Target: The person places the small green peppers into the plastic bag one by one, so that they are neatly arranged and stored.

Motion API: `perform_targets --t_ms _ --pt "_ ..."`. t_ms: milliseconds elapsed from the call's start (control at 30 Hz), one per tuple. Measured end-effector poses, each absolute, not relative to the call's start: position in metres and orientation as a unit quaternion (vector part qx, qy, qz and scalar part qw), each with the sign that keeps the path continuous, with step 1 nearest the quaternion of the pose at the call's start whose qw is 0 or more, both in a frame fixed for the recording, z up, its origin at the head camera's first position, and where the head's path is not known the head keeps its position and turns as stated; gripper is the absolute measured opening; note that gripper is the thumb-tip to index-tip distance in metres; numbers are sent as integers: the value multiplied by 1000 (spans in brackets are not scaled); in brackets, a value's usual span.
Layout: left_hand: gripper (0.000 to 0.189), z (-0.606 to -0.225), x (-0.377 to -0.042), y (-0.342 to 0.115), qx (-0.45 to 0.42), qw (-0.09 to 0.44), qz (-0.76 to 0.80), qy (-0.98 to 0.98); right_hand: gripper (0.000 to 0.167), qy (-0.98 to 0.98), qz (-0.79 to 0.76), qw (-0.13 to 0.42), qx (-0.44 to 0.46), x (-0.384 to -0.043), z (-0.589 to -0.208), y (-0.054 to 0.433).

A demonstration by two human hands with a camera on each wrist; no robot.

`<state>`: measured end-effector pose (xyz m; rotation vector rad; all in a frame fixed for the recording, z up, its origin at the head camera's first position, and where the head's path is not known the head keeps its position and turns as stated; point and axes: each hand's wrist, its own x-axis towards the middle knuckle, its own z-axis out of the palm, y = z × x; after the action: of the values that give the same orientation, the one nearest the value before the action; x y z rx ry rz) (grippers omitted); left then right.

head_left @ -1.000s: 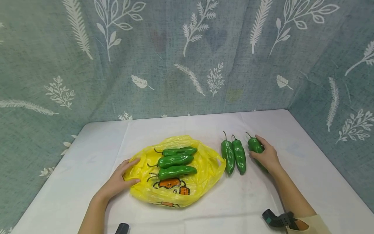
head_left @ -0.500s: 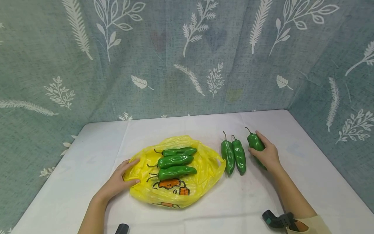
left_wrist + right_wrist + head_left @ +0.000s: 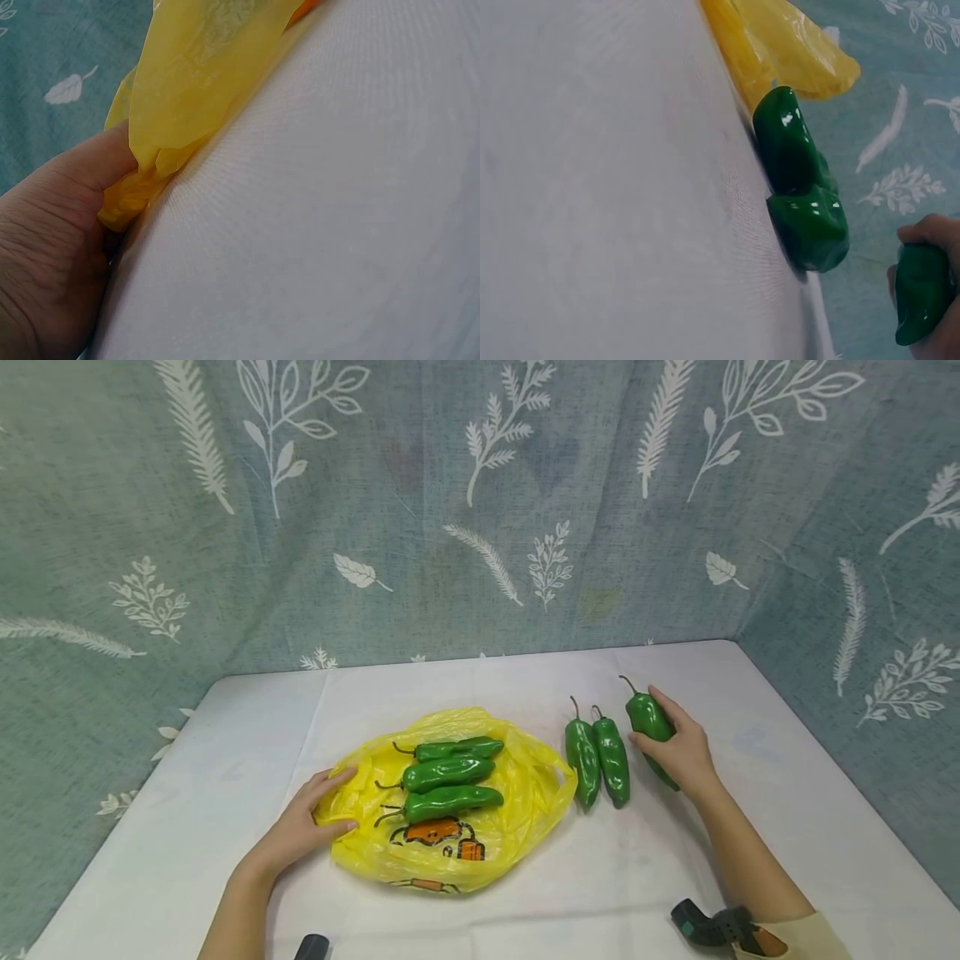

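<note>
Blue-green leaf-printed fabric [image 3: 420, 468] backs a white tabletop [image 3: 795, 827]. At left, the left hand [image 3: 303, 814] curls its grip round a crumpled yellow plastic bag [image 3: 525, 793] bearing three glossy green peppers [image 3: 450, 772]. Two more peppers [image 3: 582, 764] lie at its right edge. Farthest right, the right hand [image 3: 686, 756] clamps its grip on a long green pepper [image 3: 647, 714], apparently raised; likely light, firm and slippery, it suits a hold round its thick upper body. It looks shiny and tapering, with a curved stem.
</note>
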<state>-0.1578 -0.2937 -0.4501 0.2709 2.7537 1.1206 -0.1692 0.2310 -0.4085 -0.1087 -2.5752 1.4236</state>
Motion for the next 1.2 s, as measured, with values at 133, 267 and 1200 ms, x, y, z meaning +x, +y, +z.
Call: perform_targets --t_ms 133,267,1200 --pt "80 -449 -157 -294 86 83 376 919 77 -868 486 104 -23 -168 -404 227" --pt "80 -449 -157 -294 81 86 373 920 76 -864 492 104 -9 -168 -400 220" --pt "79 -451 -158 -294 81 83 377 919 75 -864 488 108 68 -181 -375 172"
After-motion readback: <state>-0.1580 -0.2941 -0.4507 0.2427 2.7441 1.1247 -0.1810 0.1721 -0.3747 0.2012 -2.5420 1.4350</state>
